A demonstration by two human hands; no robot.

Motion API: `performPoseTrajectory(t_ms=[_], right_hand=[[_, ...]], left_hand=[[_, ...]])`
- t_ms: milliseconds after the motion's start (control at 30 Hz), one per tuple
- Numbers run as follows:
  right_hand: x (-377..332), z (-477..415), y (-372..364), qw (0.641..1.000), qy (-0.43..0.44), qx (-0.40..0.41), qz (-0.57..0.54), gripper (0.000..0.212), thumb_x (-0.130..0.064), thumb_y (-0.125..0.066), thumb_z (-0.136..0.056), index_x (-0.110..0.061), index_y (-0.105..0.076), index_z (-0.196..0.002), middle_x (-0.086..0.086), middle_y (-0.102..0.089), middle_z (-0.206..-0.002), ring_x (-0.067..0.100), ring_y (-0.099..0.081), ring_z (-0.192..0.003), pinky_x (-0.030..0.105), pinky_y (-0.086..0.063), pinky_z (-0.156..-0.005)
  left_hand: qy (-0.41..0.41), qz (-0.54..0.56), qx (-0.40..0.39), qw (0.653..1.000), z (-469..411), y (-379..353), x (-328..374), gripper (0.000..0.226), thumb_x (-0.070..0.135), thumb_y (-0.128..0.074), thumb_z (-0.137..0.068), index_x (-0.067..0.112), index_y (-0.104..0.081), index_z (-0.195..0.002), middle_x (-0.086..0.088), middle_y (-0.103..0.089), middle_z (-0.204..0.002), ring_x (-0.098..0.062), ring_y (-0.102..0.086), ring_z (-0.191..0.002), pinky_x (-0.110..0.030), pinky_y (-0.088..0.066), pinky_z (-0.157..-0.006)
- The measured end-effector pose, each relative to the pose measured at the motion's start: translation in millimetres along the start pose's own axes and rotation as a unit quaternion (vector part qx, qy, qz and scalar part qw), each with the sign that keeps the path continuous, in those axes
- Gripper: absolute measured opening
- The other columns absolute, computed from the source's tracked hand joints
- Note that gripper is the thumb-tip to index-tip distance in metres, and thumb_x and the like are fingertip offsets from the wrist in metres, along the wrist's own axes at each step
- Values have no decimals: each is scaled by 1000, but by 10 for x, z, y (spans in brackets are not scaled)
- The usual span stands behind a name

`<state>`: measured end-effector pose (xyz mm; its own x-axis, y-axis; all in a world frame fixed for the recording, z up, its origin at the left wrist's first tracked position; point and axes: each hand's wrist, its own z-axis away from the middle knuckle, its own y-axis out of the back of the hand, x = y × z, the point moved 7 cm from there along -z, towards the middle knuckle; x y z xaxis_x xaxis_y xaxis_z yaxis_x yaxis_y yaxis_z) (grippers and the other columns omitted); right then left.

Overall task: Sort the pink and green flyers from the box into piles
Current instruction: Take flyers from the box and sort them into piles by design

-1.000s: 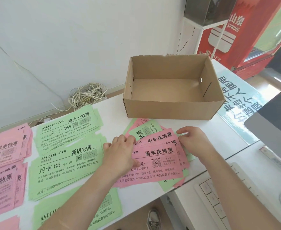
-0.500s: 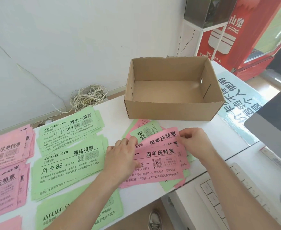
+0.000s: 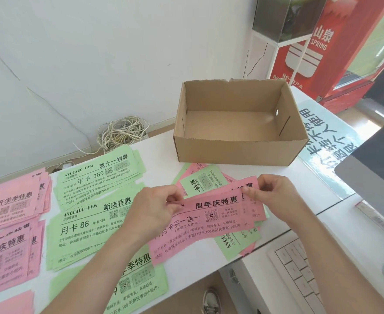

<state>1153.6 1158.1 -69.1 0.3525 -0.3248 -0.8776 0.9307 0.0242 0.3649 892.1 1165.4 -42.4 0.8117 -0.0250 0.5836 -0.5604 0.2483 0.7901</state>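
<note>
We observe a white table [image 3: 161, 152] set against a white wall [image 3: 96, 53], carrying an open cardboard box [image 3: 238, 152] at its far right, with sorted green piles [image 3: 100, 177] and pink piles [image 3: 10, 200] to the left. Our left hand [image 3: 151, 213] and right hand [image 3: 274, 196] each pinch an upper corner of one pink flyer [image 3: 209, 220], held above the unsorted heap [image 3: 203, 180] just near of the box. A coiled cable [image 3: 122, 133] lies on the floor by the wall; a keyboard [image 3: 299, 275] sits at near right.

Bright daylight, soft shadows, wide-angle edge distortion
</note>
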Motion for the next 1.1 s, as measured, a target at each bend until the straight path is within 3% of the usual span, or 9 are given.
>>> performPoseTrajectory(t_ms=[133, 200, 300, 433, 567, 667, 833, 967, 1100], right_hand=[[53, -3, -114, 996, -20, -69, -54, 21, -29, -65, -90, -9, -69, -87, 7, -74, -86, 15, -60, -74, 33, -43, -69], [86, -69, -82, 998, -14, -27, 62, 8, -26, -64, -91, -20, -70, -92, -3, -72, -88, 14, -61, -78, 34, -48, -72], [91, -69, -147, 954, -45, 27, 296, 41, -47, -64, -85, -26, -56, -119, -5, -56, -108, 15, -56, -97, 32, -48, -73], [64, -20, -436, 898, -33, 41, 438, 71, -67, -66, -71, -17, -47, -118, 1, -41, -112, 20, -42, -109, 31, -44, -71], [107, -74, -496, 933, -46, 43, 354, 74, -52, -79, -67, -19, -46, -126, 2, -39, -112, 24, -49, -105, 37, -49, -87], [106, -70, -513, 951, -64, 26, 301, 69, -41, -80, -69, -23, -46, -126, -1, -40, -107, 24, -55, -98, 42, -52, -86], [57, 38, -401, 946, -45, 67, 315, 65, -44, -71, -80, -27, -43, -136, 3, -46, -123, 22, -44, -117, 35, -44, -90], [-178, 350, -378, 995, -25, -6, -99, 48, -58, -57, -83, -31, -58, -122, -6, -69, -108, 13, -64, -104, 33, -51, -85], [-398, 477, -578, 994, 28, -72, -77, 34, -26, -71, -86, -28, -59, -118, -5, -75, -95, 9, -70, -84, 25, -48, -74]], left_hand=[[15, 32, 3, 999, 6, 140, -96, 38, 10, -77, -78, 42, -61, -64, 20, -68, -70, 2, -65, -75, -20, -50, -78], [33, 51, 22, 998, 15, 244, -182, 39, 8, -77, -77, 41, -64, -63, 21, -69, -69, -3, -65, -75, -25, -51, -78], [76, 101, 66, 990, 44, 400, -365, 32, 6, -74, -78, 35, -69, -68, 13, -71, -72, -11, -66, -72, -29, -51, -74], [124, 156, 97, 975, 119, 437, -526, 28, 2, -72, -80, 30, -69, -74, 8, -71, -76, -14, -67, -71, -30, -51, -74], [134, 167, 92, 972, 193, 354, -598, 29, 3, -72, -80, 32, -67, -75, 11, -71, -77, -11, -67, -72, -25, -47, -68], [136, 174, 88, 971, 240, 322, -644, 29, 4, -72, -81, 32, -67, -75, 11, -71, -77, -13, -68, -74, -27, -49, -70], [145, 209, 100, 962, 344, 403, -771, 30, 0, -71, -80, 29, -68, -74, 11, -71, -69, -15, -68, -71, -30, -51, -69], [123, 176, 53, 975, 369, 368, -692, 31, 4, -73, -80, 34, -68, -76, 12, -72, -74, -8, -68, -74, -25, -49, -70], [109, 179, 19, 978, 412, 376, -579, 34, 2, -76, -76, 35, -69, -78, 15, -72, -77, -3, -67, -79, -29, -51, -84]])
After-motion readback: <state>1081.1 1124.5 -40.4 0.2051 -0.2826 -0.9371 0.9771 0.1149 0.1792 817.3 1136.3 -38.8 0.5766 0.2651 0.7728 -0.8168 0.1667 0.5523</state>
